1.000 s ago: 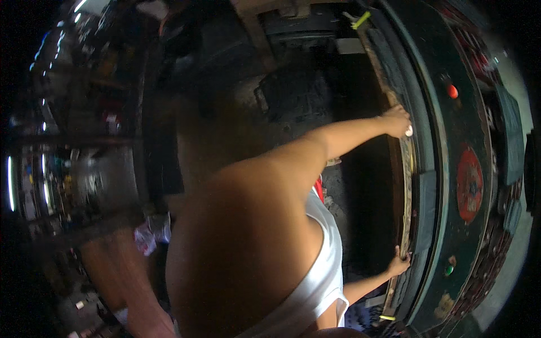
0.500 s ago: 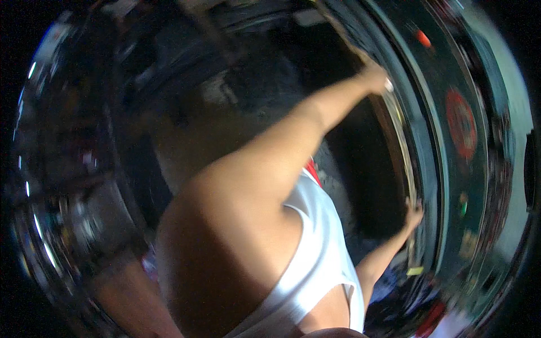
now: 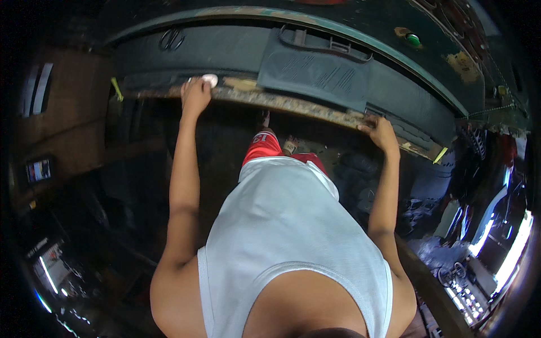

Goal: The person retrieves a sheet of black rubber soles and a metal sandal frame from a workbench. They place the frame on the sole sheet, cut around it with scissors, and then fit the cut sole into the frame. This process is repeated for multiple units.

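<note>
A long dark grey-green shelf (image 3: 217, 48) with a worn, chipped wooden front edge (image 3: 298, 105) spans the space ahead of me. My left hand (image 3: 195, 97) is closed over that edge, left of the middle. A small white round thing (image 3: 210, 80) lies against its fingers; whether they hold it I cannot tell. Toward the right end, my right hand (image 3: 381, 132) has its fingers curled over the same edge. Between the hands, a grey plastic panel (image 3: 315, 73) with slots and a raised curved rim rests on the shelf.
What looks like black-handled scissors (image 3: 171, 39) lies at the shelf's back left. Yellow strips hang at its ends, one left (image 3: 117, 89) and one right (image 3: 440, 155). A dark green panel with a green button (image 3: 413, 39) rises beyond. Cluttered items fill the right side.
The view has swung round and steadied, so the shelf now runs across the top. Both hands remain at its front edge.
</note>
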A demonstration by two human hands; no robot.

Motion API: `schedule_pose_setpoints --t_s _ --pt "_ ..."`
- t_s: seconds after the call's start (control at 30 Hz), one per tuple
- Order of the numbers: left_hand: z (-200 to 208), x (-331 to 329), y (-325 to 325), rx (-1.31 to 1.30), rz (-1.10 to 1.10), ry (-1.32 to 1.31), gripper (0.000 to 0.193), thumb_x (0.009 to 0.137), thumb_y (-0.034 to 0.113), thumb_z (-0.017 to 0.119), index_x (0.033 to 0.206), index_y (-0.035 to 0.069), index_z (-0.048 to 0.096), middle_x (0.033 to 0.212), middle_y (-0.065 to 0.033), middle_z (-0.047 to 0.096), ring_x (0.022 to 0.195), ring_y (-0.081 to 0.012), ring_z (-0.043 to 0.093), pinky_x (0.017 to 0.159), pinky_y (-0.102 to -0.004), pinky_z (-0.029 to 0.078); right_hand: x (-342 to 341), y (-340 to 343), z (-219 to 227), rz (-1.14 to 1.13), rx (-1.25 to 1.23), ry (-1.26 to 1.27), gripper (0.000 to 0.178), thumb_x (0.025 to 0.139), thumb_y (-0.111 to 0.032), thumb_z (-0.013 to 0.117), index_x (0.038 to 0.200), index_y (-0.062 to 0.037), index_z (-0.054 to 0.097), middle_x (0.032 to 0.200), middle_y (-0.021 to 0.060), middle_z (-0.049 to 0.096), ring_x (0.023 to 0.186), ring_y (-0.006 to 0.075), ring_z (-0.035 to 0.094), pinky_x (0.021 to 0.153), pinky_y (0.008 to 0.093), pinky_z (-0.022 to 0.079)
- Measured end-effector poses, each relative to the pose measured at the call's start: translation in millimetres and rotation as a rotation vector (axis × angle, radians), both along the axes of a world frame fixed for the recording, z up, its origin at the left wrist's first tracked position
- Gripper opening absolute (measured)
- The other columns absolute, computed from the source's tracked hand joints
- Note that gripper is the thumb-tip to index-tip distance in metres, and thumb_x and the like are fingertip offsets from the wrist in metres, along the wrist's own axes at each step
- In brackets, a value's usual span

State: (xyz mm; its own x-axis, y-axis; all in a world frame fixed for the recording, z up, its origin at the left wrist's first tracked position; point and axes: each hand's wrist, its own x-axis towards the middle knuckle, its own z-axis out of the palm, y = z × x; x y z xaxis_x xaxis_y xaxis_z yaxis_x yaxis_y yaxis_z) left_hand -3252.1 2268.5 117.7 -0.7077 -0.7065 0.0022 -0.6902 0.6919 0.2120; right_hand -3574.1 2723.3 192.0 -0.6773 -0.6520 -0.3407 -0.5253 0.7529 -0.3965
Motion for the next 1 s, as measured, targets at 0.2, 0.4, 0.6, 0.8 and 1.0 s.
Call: schedule_pose_setpoints --t_s 0.2,0.4,0.6,0.8,1.0 --pt "39.1 -19.5 76.9 0.574 0.265 0.683 0.049 0.110 0.035 0.041 0.082 0.000 0.061 0.063 -0.0089 0.056 0.059 -0.0173 0.057 0.059 -0.0339 0.046 26.8 -45.0 62.0 0.097 -0.455 -0.124 0.029 0.090 -0.026 0.073 0.103 0.0005 0.074 0.093 0.0192 0.073 0.086 0.0387 0.069 0.081 0.0409 0.054" --pt "39.7 -92.9 144.7 1.088 0.208 1.003 0.049 0.112 0.037 0.033 0.085 0.003 0.056 0.065 -0.0039 0.053 0.050 -0.0096 0.048 0.047 -0.0265 0.043 25.3 -130.7 10.8 0.528 -0.387 0.482 0.047 0.086 -0.035 0.073 0.120 -0.0030 0.064 0.112 0.0134 0.066 0.116 0.0314 0.058 0.103 0.0414 0.044" --pt "33.1 -107.7 145.5 0.987 0.147 0.893 0.047 0.113 0.034 0.034 0.088 0.002 0.058 0.073 -0.0050 0.056 0.056 -0.0092 0.052 0.051 -0.0261 0.046 -29.5 -144.4 21.0 0.654 -0.291 0.224 0.042 0.087 -0.038 0.072 0.111 -0.0038 0.068 0.106 0.0141 0.069 0.107 0.0316 0.062 0.102 0.0420 0.040" --pt "33.7 -98.7 145.3 1.080 0.177 0.886 0.049 0.113 0.035 0.032 0.090 0.001 0.058 0.077 -0.0067 0.060 0.060 -0.0098 0.055 0.056 -0.0260 0.049 -74.3 -159.2 56.0 0.063 -0.150 -1.175 0.054 0.101 -0.049 0.057 0.113 0.0022 0.069 0.095 0.0133 0.073 0.082 0.0207 0.071 0.076 0.0386 0.059" --pt "70.7 -92.6 159.6 1.167 0.271 0.978 0.047 0.113 0.036 0.031 0.097 0.001 0.058 0.080 -0.0063 0.061 0.064 -0.0104 0.056 0.058 -0.0257 0.050 -16.5 -121.5 14.7 -0.093 -0.826 -1.976 0.072 0.086 -0.013 0.069 0.150 0.0022 0.039 0.132 0.0138 0.061 0.112 0.0212 0.064 0.102 0.0368 0.051"
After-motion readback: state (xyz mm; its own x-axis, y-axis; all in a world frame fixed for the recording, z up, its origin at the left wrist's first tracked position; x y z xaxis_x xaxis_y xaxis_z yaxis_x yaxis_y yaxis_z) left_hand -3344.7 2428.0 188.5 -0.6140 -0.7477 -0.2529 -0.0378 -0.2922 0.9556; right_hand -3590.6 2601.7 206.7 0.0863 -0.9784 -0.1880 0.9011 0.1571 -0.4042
